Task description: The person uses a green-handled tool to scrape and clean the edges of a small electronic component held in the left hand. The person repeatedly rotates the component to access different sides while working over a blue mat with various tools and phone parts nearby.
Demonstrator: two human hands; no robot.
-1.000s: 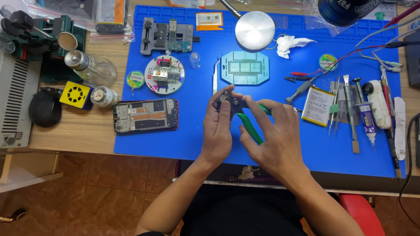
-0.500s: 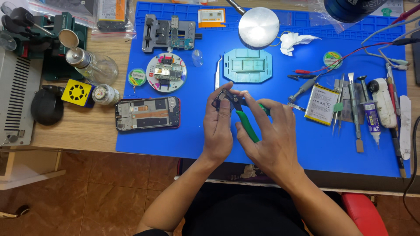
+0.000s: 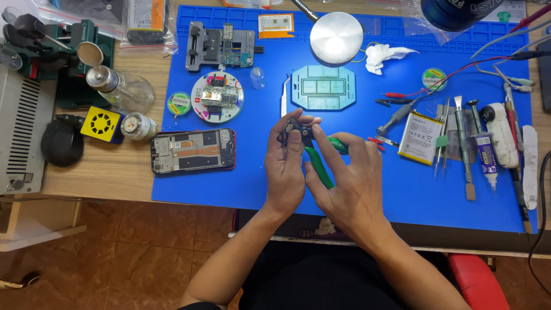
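Observation:
My left hand [image 3: 290,166] pinches a small black plastic part [image 3: 288,131] between thumb and fingers above the blue work mat [image 3: 247,178]. My right hand [image 3: 347,183] grips green-handled pliers [image 3: 319,166], whose dark jaws meet the black part. An opened phone [image 3: 193,151] with its insides showing lies flat on the mat to the left of my hands. A teal tray [image 3: 322,87] with square pockets sits just beyond them.
A round holder with a circuit board [image 3: 217,96] and a metal clamp jig [image 3: 219,46] lie at the mat's back left. A phone battery [image 3: 419,138], tweezers and spudgers [image 3: 465,146] fill the right side. A glass bottle [image 3: 123,89] and a yellow fan [image 3: 101,124] stand on the wooden table.
Both hands stay together over the mat's centre with only slight shifts of the fingers; the view has drifted a little.

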